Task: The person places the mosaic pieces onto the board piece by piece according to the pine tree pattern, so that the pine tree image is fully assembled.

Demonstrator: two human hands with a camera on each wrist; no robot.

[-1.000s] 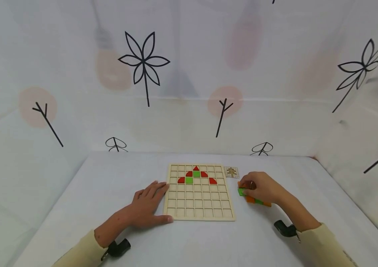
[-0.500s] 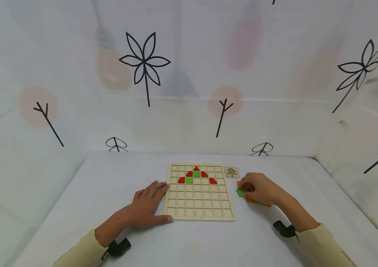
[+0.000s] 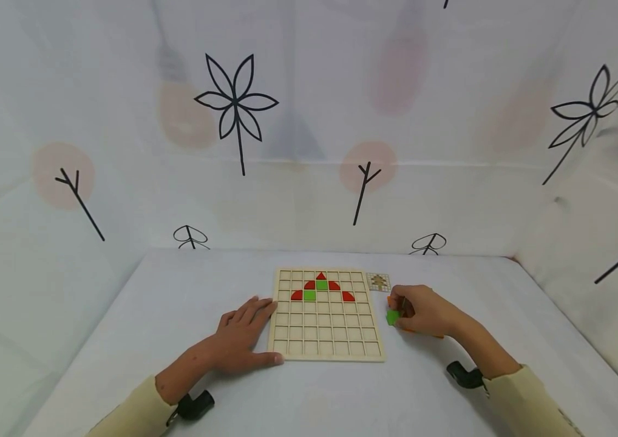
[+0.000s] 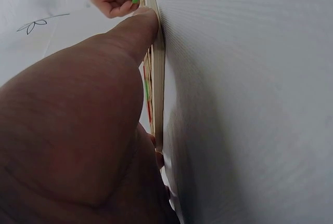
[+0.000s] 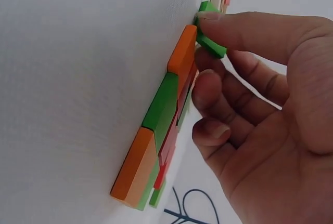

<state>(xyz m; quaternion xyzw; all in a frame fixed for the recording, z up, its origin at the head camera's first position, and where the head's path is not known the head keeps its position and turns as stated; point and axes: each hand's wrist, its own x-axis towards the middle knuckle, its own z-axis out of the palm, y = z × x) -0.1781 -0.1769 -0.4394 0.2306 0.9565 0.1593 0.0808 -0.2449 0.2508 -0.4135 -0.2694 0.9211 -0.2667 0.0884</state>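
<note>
A wooden grid board lies flat on the white table, with several red and green tiles set in its upper cells. My left hand rests at the board's left side, fingers spread, its fingertips on the edge and its thumb at the near left corner. To the right of the board, my right hand pinches a green tile between thumb and fingers. The tile is tilted at the end of a row of orange, green and red tiles. In the head view this hand covers most of that row.
A small card with a tree-shaped pattern on a grid lies by the board's upper right corner. White cloth walls with plant drawings stand behind the table and at both sides. A black wrist camera sits below the left hand.
The green tile has turned and come out from the row under the right fingers, which have shifted slightly nearer. The left hand and the board have not moved.
</note>
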